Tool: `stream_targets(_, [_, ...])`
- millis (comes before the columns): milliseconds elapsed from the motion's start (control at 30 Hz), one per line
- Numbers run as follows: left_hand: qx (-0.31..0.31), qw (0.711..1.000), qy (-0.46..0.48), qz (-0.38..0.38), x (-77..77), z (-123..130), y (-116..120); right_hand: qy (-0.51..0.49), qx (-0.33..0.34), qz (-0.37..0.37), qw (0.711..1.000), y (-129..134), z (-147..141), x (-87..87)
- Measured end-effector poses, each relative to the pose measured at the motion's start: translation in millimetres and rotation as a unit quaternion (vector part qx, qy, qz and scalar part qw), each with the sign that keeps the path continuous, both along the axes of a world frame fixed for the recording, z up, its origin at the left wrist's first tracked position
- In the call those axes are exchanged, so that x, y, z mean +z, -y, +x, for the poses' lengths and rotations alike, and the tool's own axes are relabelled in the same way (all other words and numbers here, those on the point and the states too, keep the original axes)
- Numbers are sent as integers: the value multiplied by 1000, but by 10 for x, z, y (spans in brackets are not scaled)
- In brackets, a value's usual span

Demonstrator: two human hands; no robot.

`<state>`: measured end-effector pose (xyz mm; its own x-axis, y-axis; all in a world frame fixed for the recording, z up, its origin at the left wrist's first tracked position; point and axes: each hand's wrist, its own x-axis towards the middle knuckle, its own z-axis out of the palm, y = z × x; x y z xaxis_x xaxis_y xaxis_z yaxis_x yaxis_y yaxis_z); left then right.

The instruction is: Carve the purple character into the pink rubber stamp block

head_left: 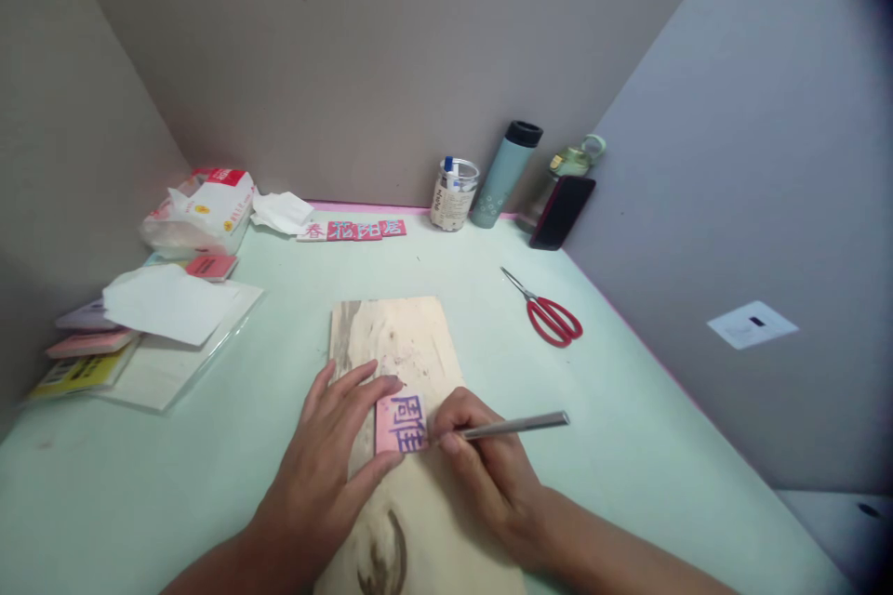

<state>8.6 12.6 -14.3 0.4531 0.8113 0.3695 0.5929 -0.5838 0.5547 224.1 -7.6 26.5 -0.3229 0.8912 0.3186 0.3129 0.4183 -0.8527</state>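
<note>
Tile, square and pink with dark-purple strokes (401, 426), lies on a pale rectangular wooden board (419, 330), on the mint-green counter (209, 493). Left hand (335, 446), at the tile's 9 o'clock: grip spread, thumb at the lower edge, index finger near the upper. Right hand (492, 460), at 3–4 o'clock: grip pinches a slim silver metal rod-like tool (520, 427), its tip at the tile's right edge; cannot tell whether it touches. Red-handled metal scissors (531, 296): 2 o'clock, off the board.
</note>
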Motion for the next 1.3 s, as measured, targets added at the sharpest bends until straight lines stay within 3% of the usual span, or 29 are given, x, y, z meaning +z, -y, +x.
stream_targets(1000, [-18, 1000, 4, 3, 28, -13, -11, 85, 10, 97, 992, 10, -1, -3])
stream_targets(1300, [-11, 1000, -4, 14, 26, -1, -2, 11, -25, 42, 999, 45, 2, -37])
